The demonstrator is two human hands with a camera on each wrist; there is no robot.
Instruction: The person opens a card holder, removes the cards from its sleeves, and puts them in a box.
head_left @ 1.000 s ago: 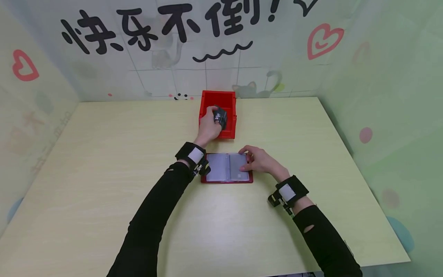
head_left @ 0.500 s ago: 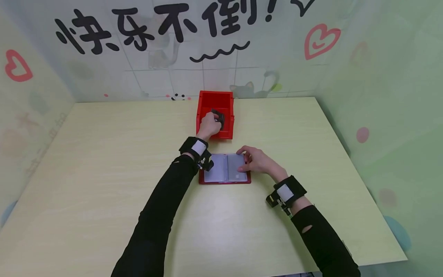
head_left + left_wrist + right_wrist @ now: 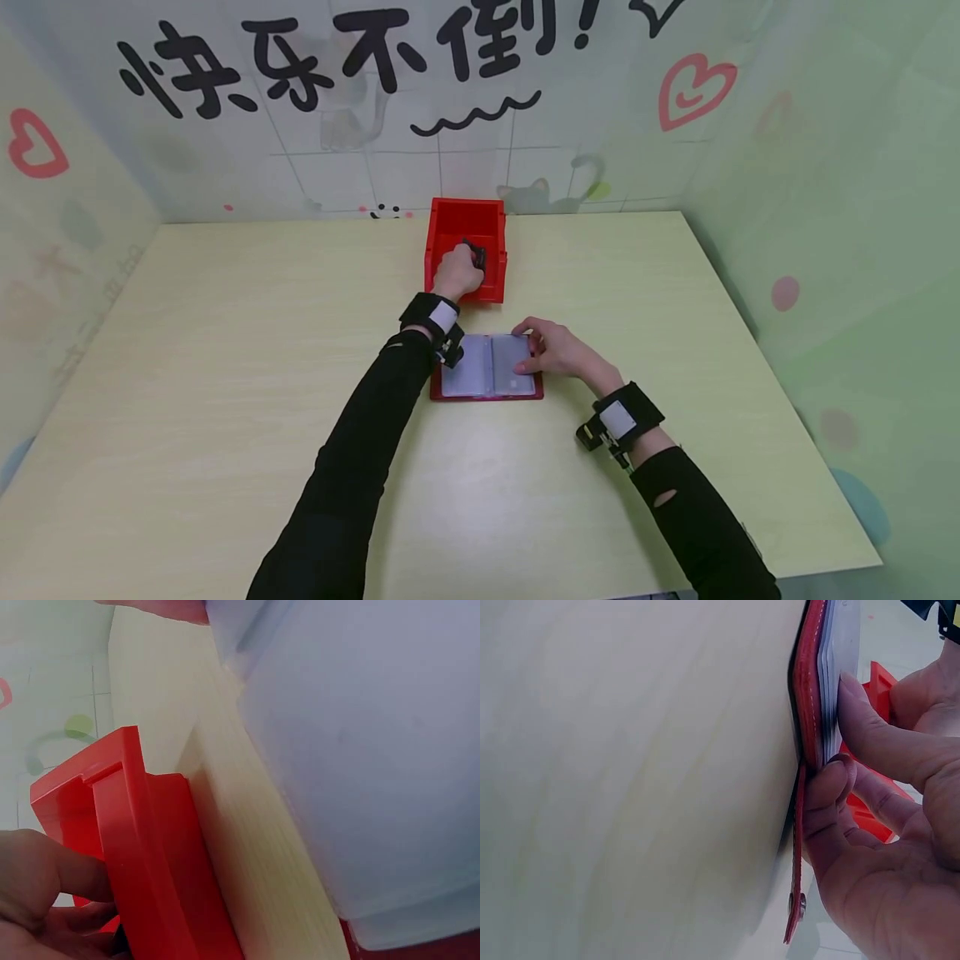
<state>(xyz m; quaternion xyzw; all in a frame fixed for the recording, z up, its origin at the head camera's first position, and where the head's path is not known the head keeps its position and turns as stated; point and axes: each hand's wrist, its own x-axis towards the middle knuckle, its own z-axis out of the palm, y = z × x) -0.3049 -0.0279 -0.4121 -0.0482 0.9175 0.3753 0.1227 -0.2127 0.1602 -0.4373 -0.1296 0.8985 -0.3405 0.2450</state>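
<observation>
In the head view my left hand (image 3: 459, 271) reaches into the red box (image 3: 491, 290), its fingers curled round a black card (image 3: 477, 254). The first head frame shows "Vip" lettering on that card; here it is mostly hidden. Only a dark sliver shows under the fingers in the left wrist view. Closer to me lies an open red card holder (image 3: 487, 399) with clear plastic sleeves (image 3: 467, 367). My right hand (image 3: 558, 347) holds its right side, thumb on the sleeve, fingers at the edge. The right wrist view shows a strap (image 3: 796, 855) with a metal snap hanging from the cover.
Everything rests on a pale wooden table (image 3: 247, 358). The red box stands near the back edge, close to a printed wall sheet (image 3: 300, 183). Side panels (image 3: 817, 217) flank the table. The left forearm passes over the card holder's left side.
My left hand has gone lower into the box with the black card, which has tilted so its lettering no longer shows. My right hand keeps its place on the card holder.
</observation>
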